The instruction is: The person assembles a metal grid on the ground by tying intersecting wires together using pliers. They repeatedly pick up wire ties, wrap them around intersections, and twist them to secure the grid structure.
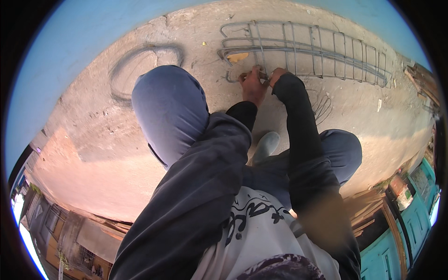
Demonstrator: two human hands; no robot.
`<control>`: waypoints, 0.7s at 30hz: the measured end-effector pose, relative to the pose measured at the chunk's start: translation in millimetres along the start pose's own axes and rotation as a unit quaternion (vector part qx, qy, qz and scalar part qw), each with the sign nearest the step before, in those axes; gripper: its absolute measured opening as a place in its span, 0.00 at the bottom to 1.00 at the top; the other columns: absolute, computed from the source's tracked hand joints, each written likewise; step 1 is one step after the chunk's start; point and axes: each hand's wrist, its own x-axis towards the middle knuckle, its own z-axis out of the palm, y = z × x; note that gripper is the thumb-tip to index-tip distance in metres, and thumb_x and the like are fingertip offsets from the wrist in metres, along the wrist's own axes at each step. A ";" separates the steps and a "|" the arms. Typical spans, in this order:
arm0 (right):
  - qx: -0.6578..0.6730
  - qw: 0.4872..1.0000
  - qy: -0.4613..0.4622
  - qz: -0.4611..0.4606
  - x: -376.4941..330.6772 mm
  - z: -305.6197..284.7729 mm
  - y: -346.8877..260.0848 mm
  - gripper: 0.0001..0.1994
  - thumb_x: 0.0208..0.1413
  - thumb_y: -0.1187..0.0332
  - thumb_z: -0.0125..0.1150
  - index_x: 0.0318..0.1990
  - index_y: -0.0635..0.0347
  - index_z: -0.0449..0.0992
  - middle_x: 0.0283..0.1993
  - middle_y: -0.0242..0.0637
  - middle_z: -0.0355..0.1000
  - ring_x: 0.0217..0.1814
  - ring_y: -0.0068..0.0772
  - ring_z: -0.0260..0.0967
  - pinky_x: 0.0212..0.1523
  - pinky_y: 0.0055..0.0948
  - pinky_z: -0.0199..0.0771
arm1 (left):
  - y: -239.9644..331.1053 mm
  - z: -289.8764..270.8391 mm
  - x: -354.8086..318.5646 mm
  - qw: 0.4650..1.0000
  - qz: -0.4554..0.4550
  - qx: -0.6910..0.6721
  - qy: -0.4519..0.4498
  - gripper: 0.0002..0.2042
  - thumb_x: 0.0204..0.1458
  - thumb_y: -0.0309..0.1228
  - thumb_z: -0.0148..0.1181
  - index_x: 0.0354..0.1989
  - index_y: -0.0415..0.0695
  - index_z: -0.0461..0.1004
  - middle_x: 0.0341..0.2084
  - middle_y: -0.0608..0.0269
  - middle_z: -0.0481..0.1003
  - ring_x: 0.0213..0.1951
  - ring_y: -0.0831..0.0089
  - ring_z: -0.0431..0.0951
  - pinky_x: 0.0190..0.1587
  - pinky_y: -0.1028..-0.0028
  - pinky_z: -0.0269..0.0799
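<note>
While I crouch over it, the rebar cage (317,49) lies flat on the concrete floor (93,135) at about one o'clock from my knees, long bars running out to the right with square stirrups ringed around them. I judge it stiff, heavy and awkward as a whole, rough rather than slippery, with sharp wire ends; the best grip would be on a long bar beside a stirrup, not on the thin tie wire.

My left hand (252,86) is curled closed at the cage's near left end, seemingly pinching something small against a bar, though I cannot tell what. My right hand (276,74) is just beside it, fingers folded; whether it grips a bar or a tool I cannot tell.

Loose wire loops (322,105) lie at three o'clock of my hands, and a coil of wire (140,65) lies well apart at ten o'clock. A blue wall (51,60) bounds the floor beyond, while open concrete spreads left of my left knee (170,112).
</note>
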 end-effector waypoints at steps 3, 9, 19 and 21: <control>0.006 0.999 -0.037 0.032 30.0 -11.1 -12.6 0.10 0.53 0.68 0.59 0.41 0.60 0.80 0.45 0.48 0.78 0.49 0.50 0.76 0.48 0.43 0.77 | 2.7 2.6 4.5 0.999 -0.024 -0.028 0.006 0.19 0.45 0.25 0.67 0.46 0.48 0.67 0.31 0.64 0.79 0.41 0.61 0.78 0.60 0.61 0.53; -0.088 0.994 -0.051 -0.044 63.5 -26.0 -16.5 0.12 0.56 0.66 0.54 0.43 0.57 0.81 0.48 0.47 0.78 0.52 0.51 0.75 0.52 0.44 0.76 | 1.6 0.4 8.1 0.996 -0.071 -0.061 -0.011 0.16 0.46 0.25 0.66 0.42 0.48 0.68 0.29 0.63 0.78 0.40 0.60 0.74 0.56 0.64 0.57; 0.041 0.981 -0.111 -0.156 51.9 29.2 65.3 0.06 0.57 0.70 0.57 0.36 0.60 0.79 0.32 0.46 0.78 0.33 0.43 0.79 0.33 0.40 0.80 | -3.3 0.4 7.9 0.998 -0.050 -0.028 -0.022 0.14 0.45 0.23 0.63 0.40 0.46 0.66 0.27 0.59 0.79 0.35 0.58 0.78 0.55 0.61 0.57; 0.119 0.963 -0.086 -0.225 40.9 39.6 77.2 0.05 0.58 0.70 0.57 0.34 0.61 0.77 0.28 0.45 0.77 0.27 0.38 0.77 0.28 0.38 0.79 | -2.6 0.4 9.4 0.999 -0.029 -0.032 -0.023 0.14 0.45 0.23 0.63 0.39 0.46 0.67 0.27 0.59 0.79 0.36 0.57 0.79 0.54 0.62 0.60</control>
